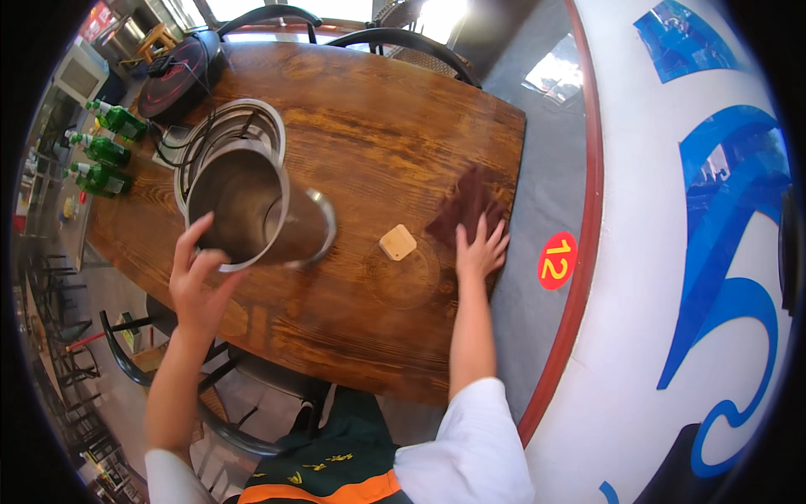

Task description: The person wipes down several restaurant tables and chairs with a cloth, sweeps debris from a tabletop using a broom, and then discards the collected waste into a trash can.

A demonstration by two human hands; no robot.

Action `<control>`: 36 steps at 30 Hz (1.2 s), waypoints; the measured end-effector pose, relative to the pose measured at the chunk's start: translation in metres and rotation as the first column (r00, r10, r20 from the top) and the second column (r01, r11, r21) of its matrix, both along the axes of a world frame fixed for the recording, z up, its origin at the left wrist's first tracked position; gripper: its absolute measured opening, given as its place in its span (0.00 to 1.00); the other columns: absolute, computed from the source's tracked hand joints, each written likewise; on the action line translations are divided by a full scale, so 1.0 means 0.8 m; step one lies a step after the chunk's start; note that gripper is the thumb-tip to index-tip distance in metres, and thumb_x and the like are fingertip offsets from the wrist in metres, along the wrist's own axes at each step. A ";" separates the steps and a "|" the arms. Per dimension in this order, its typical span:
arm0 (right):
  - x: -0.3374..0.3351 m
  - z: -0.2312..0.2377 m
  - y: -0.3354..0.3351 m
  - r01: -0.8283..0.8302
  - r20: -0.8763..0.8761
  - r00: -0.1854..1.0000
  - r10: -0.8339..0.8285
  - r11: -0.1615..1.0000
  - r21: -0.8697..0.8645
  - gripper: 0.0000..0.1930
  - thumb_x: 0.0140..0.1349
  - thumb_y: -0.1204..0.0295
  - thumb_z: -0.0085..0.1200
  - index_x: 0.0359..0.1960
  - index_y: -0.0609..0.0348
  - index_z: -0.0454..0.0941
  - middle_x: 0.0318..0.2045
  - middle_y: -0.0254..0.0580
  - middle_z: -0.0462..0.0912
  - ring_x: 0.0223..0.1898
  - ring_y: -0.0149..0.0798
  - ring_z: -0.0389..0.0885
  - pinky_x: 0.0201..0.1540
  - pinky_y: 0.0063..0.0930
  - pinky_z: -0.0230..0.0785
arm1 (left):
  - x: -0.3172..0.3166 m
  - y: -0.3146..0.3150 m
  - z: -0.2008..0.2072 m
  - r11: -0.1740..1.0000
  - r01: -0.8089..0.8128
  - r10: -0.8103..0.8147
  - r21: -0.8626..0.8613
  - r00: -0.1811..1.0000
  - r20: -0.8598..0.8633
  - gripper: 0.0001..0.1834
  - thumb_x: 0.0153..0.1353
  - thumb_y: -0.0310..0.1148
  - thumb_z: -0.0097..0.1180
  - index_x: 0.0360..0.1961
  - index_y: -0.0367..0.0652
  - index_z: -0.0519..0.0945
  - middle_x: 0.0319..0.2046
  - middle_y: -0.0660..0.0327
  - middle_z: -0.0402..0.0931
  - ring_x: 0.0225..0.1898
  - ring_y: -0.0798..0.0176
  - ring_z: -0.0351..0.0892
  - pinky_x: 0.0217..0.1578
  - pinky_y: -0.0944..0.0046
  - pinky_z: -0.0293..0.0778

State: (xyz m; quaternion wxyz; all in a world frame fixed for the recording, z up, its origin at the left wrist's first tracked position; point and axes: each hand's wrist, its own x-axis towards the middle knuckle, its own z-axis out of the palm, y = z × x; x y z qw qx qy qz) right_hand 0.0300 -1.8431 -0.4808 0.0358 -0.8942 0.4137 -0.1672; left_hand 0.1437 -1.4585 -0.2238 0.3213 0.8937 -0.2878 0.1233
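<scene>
Wiping: the right hand (480,250) is pressing a dark red cloth (467,204) flat against the wooden desk (378,126) near its right edge, so the cleaning looks to be under way rather than finished.
Right fingers: they are lying spread wide and flat on the near end of the cloth, pinning it down rather than gripping it.
Lifting: the left hand (198,281) is holding a steel pot (252,208) by its near rim, tilted above the desk with its empty inside facing the camera.
Left fingers: they are curling around the rim, thumb on one side, closed on the pot.
Pot's place: it is hanging just in front of the round metal-ringed well (220,139) sunk in the desk, out of the well and not resting on it.
Staying put: a small square wooden block (398,242) is lying between pot and cloth, apart from both.
Looking done: the middle of the desk is showing a glossy sheen, though I cannot tell whether it is wet.
Looking left: the strip under the tilted pot and the far left end by the green bottles (105,151) and the dark round cooker (175,77) are, by my judgement, waiting for the cloth.
</scene>
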 end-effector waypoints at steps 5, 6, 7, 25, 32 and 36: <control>-0.188 0.060 0.198 0.051 -0.119 0.992 -0.042 0.996 0.078 0.34 0.53 0.53 0.55 0.61 0.44 0.60 0.64 0.55 0.50 0.61 0.67 0.51 0.53 0.61 0.52 | 0.066 -0.143 0.002 0.972 0.218 -0.203 -0.087 0.967 0.154 0.16 0.33 0.26 0.69 0.23 0.39 0.74 0.50 0.57 0.69 0.46 0.53 0.72 0.43 0.59 0.72; -0.222 0.065 0.234 0.064 -0.146 0.988 -0.044 0.989 0.132 0.34 0.52 0.53 0.56 0.61 0.44 0.59 0.64 0.55 0.49 0.61 0.68 0.50 0.54 0.63 0.49 | 0.068 -0.175 0.006 0.967 0.250 -0.235 -0.051 0.951 0.200 0.15 0.34 0.27 0.69 0.23 0.41 0.75 0.48 0.57 0.70 0.50 0.50 0.69 0.47 0.56 0.70; -0.249 0.060 0.267 0.063 -0.163 0.986 -0.034 0.983 0.174 0.35 0.52 0.53 0.56 0.61 0.45 0.60 0.64 0.56 0.49 0.62 0.69 0.48 0.55 0.64 0.47 | 0.070 -0.202 -0.004 0.953 0.292 -0.270 -0.078 0.939 0.213 0.14 0.34 0.28 0.68 0.22 0.42 0.75 0.46 0.58 0.71 0.51 0.51 0.68 0.50 0.55 0.68; 0.069 0.046 0.305 -0.662 0.093 0.744 0.661 0.713 0.230 0.32 0.54 0.53 0.54 0.61 0.38 0.59 0.65 0.45 0.50 0.65 0.57 0.45 0.60 0.61 0.44 | -0.079 -0.194 -0.089 0.785 0.448 -0.523 -0.429 0.850 -0.069 0.30 0.44 0.22 0.59 0.53 0.46 0.70 0.59 0.46 0.58 0.59 0.44 0.61 0.56 0.54 0.63; 0.243 0.024 0.304 -0.482 0.105 0.876 0.470 0.860 0.167 0.26 0.57 0.60 0.51 0.59 0.32 0.61 0.66 0.50 0.46 0.65 0.65 0.41 0.56 0.70 0.41 | -0.145 0.113 -0.080 0.989 -0.093 0.124 0.111 0.942 -0.313 0.22 0.46 0.22 0.57 0.46 0.43 0.73 0.53 0.51 0.65 0.53 0.48 0.68 0.51 0.58 0.68; 0.137 0.025 0.479 -0.929 0.165 0.352 0.921 0.322 0.179 0.25 0.50 0.60 0.55 0.53 0.37 0.66 0.64 0.44 0.53 0.65 0.58 0.46 0.58 0.67 0.41 | -0.213 0.225 -0.117 0.901 -0.385 0.433 0.197 0.802 -0.412 0.23 0.45 0.20 0.56 0.46 0.42 0.71 0.53 0.51 0.64 0.51 0.48 0.69 0.50 0.58 0.69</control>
